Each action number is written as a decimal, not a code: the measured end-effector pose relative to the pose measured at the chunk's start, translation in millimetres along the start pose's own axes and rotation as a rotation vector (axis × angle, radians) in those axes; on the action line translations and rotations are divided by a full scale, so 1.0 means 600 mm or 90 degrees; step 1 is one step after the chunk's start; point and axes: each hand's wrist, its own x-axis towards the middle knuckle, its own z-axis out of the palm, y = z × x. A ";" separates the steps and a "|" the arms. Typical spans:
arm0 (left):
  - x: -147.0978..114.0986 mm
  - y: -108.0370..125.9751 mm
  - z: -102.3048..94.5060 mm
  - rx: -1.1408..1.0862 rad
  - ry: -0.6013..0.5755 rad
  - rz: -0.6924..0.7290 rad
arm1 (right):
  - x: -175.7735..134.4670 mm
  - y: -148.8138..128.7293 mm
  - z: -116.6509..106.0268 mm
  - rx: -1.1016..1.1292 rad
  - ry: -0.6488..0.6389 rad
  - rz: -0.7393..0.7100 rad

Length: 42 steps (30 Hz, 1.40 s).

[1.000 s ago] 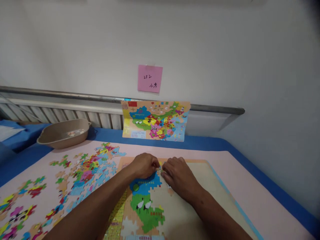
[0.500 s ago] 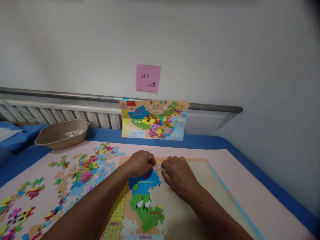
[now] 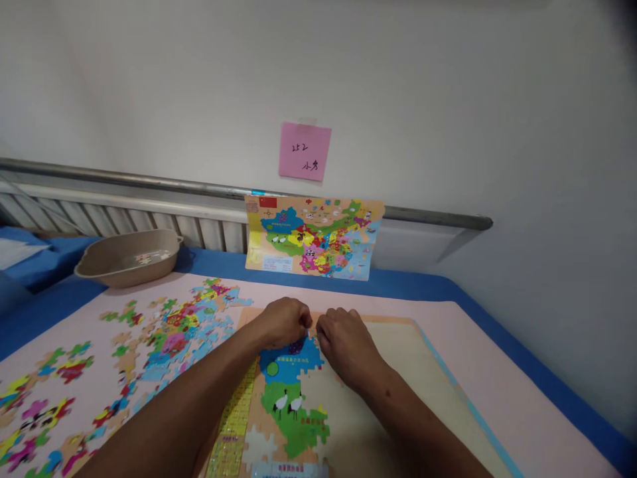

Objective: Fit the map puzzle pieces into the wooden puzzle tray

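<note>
A partly assembled map jigsaw puzzle (image 3: 291,398) lies in a shallow board (image 3: 398,392) in front of me, its left part showing a blue region and a green region with two cranes. Over the puzzle's upper edge, my left hand (image 3: 286,322) has its fingers curled down and pinched; whatever is between them is hidden. Just right of it, my right hand (image 3: 346,345) bends its fingers onto the same top area, covering what they touch. Between the two hands is a narrow gap by the blue region.
Many loose and joined puzzle pieces (image 3: 174,335) spread over the pink sheet (image 3: 199,282) on the left. A beige basin (image 3: 129,262) holds a few pieces at the back left. A printed reference map (image 3: 313,239) leans against the wall rail (image 3: 428,216), below a pink note (image 3: 304,151).
My right hand has shifted slightly left, closer to my left hand, and its fingers have curled further down. My left hand stays nearly in place. The camera view has moved slightly.
</note>
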 end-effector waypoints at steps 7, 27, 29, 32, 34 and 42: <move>0.000 0.001 -0.002 0.006 0.004 0.007 | 0.001 0.004 0.000 -0.013 -0.018 -0.030; 0.000 -0.006 0.003 0.010 0.015 0.018 | 0.000 0.012 0.008 -0.019 0.000 -0.077; -0.001 -0.005 0.002 0.005 0.011 0.015 | -0.001 0.016 0.000 -0.015 0.003 -0.067; 0.000 -0.004 0.002 -0.001 0.005 0.008 | -0.001 0.019 -0.007 -0.009 0.002 -0.069; 0.001 -0.005 0.002 -0.003 0.003 0.002 | 0.000 0.019 -0.008 -0.009 -0.004 -0.082; -0.001 0.001 0.000 -0.004 0.008 -0.005 | 0.006 0.008 -0.005 -0.034 -0.026 -0.087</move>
